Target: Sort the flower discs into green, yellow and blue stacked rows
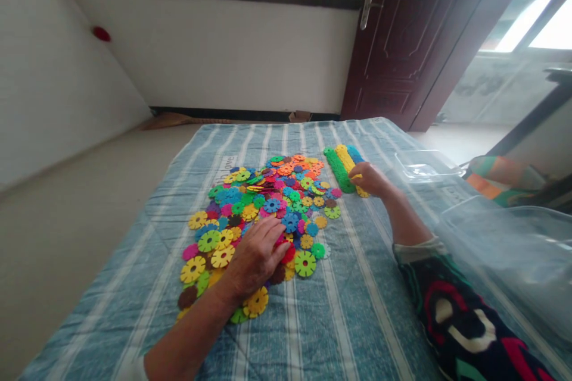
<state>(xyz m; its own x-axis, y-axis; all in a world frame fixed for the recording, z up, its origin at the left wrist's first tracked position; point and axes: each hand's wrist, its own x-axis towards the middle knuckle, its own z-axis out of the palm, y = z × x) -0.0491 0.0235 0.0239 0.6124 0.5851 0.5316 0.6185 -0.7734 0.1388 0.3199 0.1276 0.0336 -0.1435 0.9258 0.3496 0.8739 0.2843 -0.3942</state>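
A loose pile of coloured plastic snowflake discs (263,208) covers the middle of a striped blue bedspread (286,333). My left hand (255,253) lies palm down on the near part of the pile, fingers over the discs. Whether it grips one is hidden. Beyond the pile, a green column of stacked discs (338,169) lies beside a yellow column (345,161) and a blue column (355,155). My right hand (369,180) is at the near end of the yellow column, with its fingers closed around that end.
A clear plastic lid or tray (426,165) sits at the bedspread's far right, and a large clear plastic container (504,250) stands at the right edge. A tiled floor lies left of the bed. A dark wooden door (402,41) stands at the back.
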